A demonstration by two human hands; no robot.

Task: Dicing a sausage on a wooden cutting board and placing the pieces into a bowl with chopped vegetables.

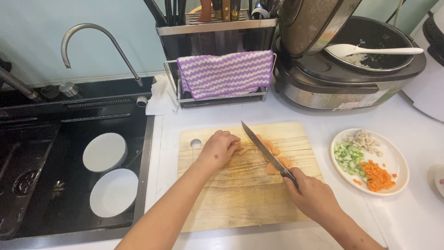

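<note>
White worktop, black sink left, rice cooker open behind. On the wooden cutting board, the left hand curls its fingers down on pale orange slices, partly cut; right hand fingers clamped round the knife. Diced vegetables already fill the plate. No labels legible.

Bare cutting board near; plate right, sink left

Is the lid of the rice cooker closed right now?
No, the rice cooker has its lid tipped up, and a white spoon rests across the open pot.
</note>
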